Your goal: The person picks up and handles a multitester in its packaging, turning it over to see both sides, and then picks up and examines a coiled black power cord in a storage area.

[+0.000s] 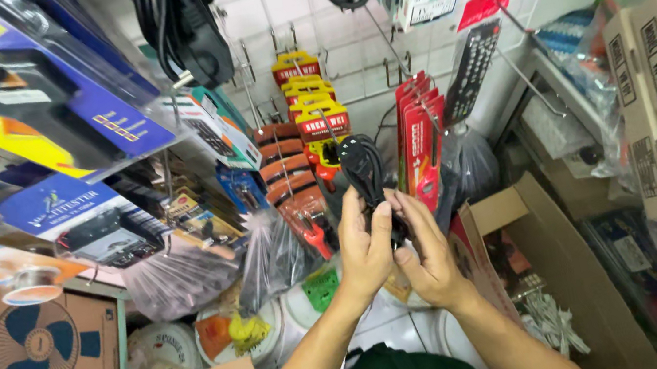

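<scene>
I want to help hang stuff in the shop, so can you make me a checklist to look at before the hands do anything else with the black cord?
1. Both hands on the cord: ok. The left hand and right hand both grip the coiled black cord.
2. Cord stays bundled: ok, its loops are gathered above the fingers.
3. Plug end visible: cannot tell, the hands hide the lower part.
4. A free hook on the white wall grid: ok, bare hooks stick out above the red packs.
5. Room around the hands: not ok, plastic bags and the open cardboard box crowd close.
</scene>
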